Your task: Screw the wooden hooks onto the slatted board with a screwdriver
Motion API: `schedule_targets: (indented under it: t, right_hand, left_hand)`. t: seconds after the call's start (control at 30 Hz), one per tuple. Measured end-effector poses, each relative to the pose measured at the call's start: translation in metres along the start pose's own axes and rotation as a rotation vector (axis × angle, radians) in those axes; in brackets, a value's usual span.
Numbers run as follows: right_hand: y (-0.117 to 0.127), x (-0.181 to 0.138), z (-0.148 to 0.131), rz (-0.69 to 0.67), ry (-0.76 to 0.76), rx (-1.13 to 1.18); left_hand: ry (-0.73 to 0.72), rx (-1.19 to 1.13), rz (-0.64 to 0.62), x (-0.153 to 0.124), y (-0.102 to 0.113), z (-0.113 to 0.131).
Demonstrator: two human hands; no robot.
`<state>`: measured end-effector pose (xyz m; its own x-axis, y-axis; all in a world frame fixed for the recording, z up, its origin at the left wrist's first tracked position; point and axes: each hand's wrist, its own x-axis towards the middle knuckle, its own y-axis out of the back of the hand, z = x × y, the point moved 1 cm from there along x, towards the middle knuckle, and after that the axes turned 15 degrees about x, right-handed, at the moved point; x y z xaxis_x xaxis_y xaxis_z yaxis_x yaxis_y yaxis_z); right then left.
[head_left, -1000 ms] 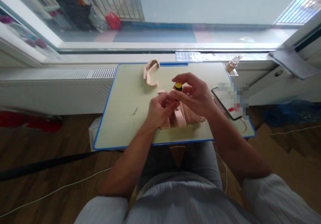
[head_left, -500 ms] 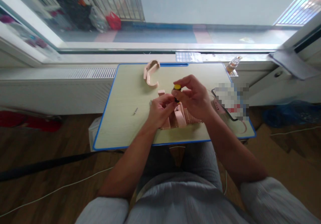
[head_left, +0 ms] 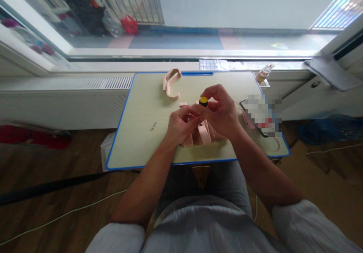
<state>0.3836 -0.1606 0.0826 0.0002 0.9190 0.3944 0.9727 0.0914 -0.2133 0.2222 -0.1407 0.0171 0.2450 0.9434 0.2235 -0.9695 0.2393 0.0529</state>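
My right hand (head_left: 219, 111) is closed round a small screwdriver with a yellow and black cap (head_left: 203, 101), held upright over a pale wooden model assembly (head_left: 202, 134) on the lap table (head_left: 136, 132). My left hand (head_left: 181, 124) curls beside it, fingers pinched against the assembly just under the screwdriver tip; what lies between those fingers is hidden. Farther back on the table lies a curved C-shaped wooden piece (head_left: 171, 83). A small wooden block (head_left: 183, 104) sits just behind my left hand.
A loose screw (head_left: 153, 125) lies on the table left of my hands. A phone (head_left: 256, 117) with a pink cable (head_left: 272, 145) rests at the right edge. A small bottle (head_left: 263, 72) and a clear parts tray (head_left: 213, 64) stand on the windowsill behind.
The screwdriver and my right hand shifted slightly, down toward the assembly and then a little right. My left hand stayed pinched at the assembly.
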Motion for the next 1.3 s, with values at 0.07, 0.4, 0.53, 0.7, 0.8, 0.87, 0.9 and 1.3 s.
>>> schedule_targets:
  t: [0.07,0.4,0.53,0.7,0.8,0.87,0.9,1.3]
  right_hand:
    - [0.006,0.002,-0.008,-0.057,-0.012,-0.013]
    - [0.012,-0.004,-0.012,-0.102,-0.035,0.122]
    - [0.01,-0.008,-0.008,-0.082,-0.001,0.081]
    - [0.006,-0.009,-0.007,-0.043,-0.04,0.009]
    - [0.002,-0.009,-0.004,-0.034,-0.046,-0.003]
    - [-0.002,-0.008,-0.003,-0.037,-0.03,-0.005]
    - [-0.003,-0.008,-0.002,-0.038,-0.022,-0.01]
    - [-0.004,0.004,0.0,0.043,0.024,0.004]
  left_hand:
    - [0.017,0.028,-0.018,0.0,0.001,0.001]
    - [0.031,0.046,-0.032,-0.002,0.001,-0.001]
    - [0.022,0.071,-0.047,-0.002,0.003,-0.004]
    - [0.004,0.083,-0.066,-0.003,0.005,-0.005]
    - [-0.012,0.099,-0.064,-0.003,0.005,-0.003]
    - [-0.034,0.075,-0.041,-0.003,0.003,-0.001]
    - [-0.042,0.05,-0.025,-0.002,0.002,0.0]
    - [-0.017,0.06,-0.037,-0.002,0.004,-0.007]
